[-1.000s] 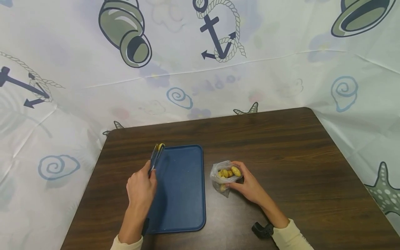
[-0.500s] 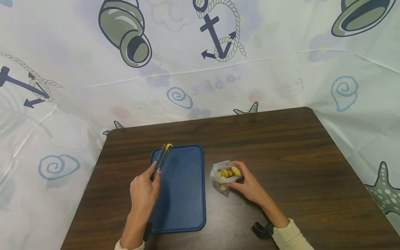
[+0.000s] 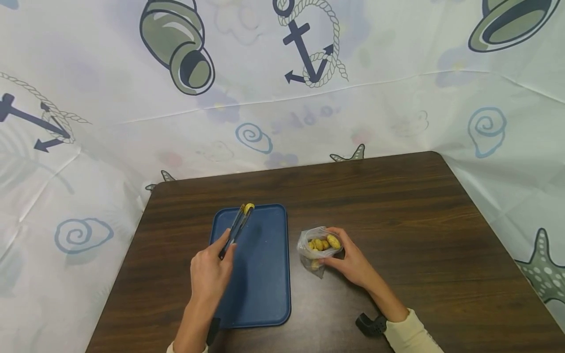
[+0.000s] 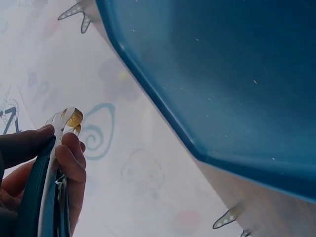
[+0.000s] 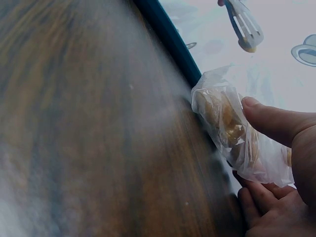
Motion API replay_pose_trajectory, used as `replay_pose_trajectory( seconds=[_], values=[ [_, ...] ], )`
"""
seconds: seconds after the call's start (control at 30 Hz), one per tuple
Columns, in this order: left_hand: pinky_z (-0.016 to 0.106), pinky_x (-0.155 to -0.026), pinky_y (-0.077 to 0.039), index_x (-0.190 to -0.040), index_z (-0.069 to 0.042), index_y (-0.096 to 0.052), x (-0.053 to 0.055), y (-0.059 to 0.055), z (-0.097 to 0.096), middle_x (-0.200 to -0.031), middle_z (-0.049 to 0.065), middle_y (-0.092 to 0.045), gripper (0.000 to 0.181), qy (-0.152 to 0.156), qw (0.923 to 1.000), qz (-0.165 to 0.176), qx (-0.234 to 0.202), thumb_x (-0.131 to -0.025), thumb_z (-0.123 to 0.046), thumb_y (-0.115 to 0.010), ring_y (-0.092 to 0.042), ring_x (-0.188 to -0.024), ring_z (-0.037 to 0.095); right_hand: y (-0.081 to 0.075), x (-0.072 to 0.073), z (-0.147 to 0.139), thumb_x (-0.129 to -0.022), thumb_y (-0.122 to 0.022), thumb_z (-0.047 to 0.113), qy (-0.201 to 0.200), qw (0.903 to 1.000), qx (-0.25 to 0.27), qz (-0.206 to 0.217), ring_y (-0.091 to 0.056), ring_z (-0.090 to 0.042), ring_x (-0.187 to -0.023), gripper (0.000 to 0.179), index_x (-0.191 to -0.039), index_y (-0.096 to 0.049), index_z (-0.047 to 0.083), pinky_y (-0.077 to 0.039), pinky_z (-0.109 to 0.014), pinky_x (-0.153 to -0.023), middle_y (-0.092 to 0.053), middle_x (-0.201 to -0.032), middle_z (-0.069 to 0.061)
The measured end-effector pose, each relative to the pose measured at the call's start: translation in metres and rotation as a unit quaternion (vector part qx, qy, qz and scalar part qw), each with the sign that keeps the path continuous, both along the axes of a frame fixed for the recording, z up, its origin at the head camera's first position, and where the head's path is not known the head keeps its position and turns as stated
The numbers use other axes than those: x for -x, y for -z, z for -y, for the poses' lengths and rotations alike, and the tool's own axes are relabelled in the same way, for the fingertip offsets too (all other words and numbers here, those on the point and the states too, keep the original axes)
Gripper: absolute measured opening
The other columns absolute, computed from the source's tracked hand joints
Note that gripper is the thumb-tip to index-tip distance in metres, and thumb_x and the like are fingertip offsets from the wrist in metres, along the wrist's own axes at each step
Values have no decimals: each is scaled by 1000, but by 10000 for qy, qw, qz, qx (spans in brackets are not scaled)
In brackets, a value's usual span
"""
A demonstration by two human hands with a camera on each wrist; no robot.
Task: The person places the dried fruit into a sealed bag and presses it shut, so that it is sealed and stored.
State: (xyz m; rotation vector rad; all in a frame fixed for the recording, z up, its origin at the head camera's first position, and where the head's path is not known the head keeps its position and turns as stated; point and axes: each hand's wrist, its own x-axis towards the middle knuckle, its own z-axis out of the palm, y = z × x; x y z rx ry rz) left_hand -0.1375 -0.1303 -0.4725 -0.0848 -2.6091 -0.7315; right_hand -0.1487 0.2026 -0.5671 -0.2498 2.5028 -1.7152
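Note:
My left hand (image 3: 209, 274) grips metal tongs (image 3: 236, 229) over the far part of a blue tray (image 3: 265, 274). Between the tong tips is a small rounded yellow piece (image 3: 249, 208); the left wrist view shows the same yellow piece (image 4: 75, 118) caught in the slotted ends. To the right of the tray, my right hand (image 3: 355, 267) holds a clear plastic bag (image 3: 304, 252) by its side, thumb and fingers on opposite sides. Several yellow oval pieces (image 3: 333, 241) fill its open mouth. From the right wrist, the bag (image 5: 222, 123) looks crinkled, its contents blurred by plastic.
A dark wood table (image 3: 397, 211) carries everything. Small pale specks dot the tray floor. A printed white cloth (image 3: 388, 44) hangs behind and beside the table. A black device (image 3: 371, 325) is strapped at the right wrist.
My left hand has moved right with the tongs and the yellow piece, from the tray's far left corner to above its far part. The right hand and bag have stayed put.

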Motion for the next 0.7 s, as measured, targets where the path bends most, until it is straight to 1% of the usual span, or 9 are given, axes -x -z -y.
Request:
replay_pose_trajectory(
  seconds=[0.07,0.13,0.27,0.37,0.43,0.6,0.7],
  values=[
    [26,-48,-30,-128,-5,-73,-1,1,-2,-65,9,-70,39,65,9999,-91,28,-89,-9,-79,-32,-46,8,0,0,0,-86,-85,31,3,10000,-5,8,-42,-39,-147,77,-149,-41,25,-29,-70,-117,-45,-158,-13],
    [26,-48,-30,-128,-5,-73,-2,2,-4,-66,9,-71,40,146,9998,-146,53,-88,-8,-80,-32,-46,8,-1,0,0,-86,-85,32,7,10000,-3,26,-42,-39,-146,77,-149,-41,26,-29,-71,-117,-45,-158,-13],
    [28,-50,-35,-126,-5,-74,-3,4,-9,-81,14,-78,41,312,9990,-300,105,-86,-8,-81,-41,-50,11,-1,0,1,-86,-85,32,6,10000,-13,43,-42,-39,-146,77,-149,-41,26,-29,-70,-117,-44,-158,-13],
    [30,-52,-38,-126,-5,-74,-3,5,-14,-90,16,-80,41,418,9983,-390,124,-85,-8,-82,-48,-54,13,-1,0,1,-86,-85,32,11,10000,-36,53,-42,-39,-147,77,-149,-41,26,-29,-70,-117,-44,-158,-13],
    [29,-52,-39,-126,-5,-74,-3,5,-16,-93,17,-80,41,481,9979,-416,114,-85,-9,-83,-50,-55,14,-1,0,1,-86,-85,32,21,10000,-43,70,-42,-39,-147,77,-149,-41,26,-29,-70,-117,-44,-158,-13],
    [26,-50,-38,-125,-5,-75,-5,4,-22,-90,15,-80,40,630,9970,-442,73,-86,-10,-83,-46,-53,9,-2,0,1,-86,-85,32,43,9999,-51,85,-42,-39,-147,77,-149,-41,26,-29,-70,-117,-44,-159,-13],
    [24,-48,-35,-125,-5,-75,-5,3,-24,-78,10,-77,40,702,9966,-421,45,-86,-9,-82,-40,-49,5,-2,-1,0,-86,-85,32,40,9999,-52,84,-42,-39,-147,77,-149,-41,26,-29,-70,-117,-44,-159,-13]
  ],
)
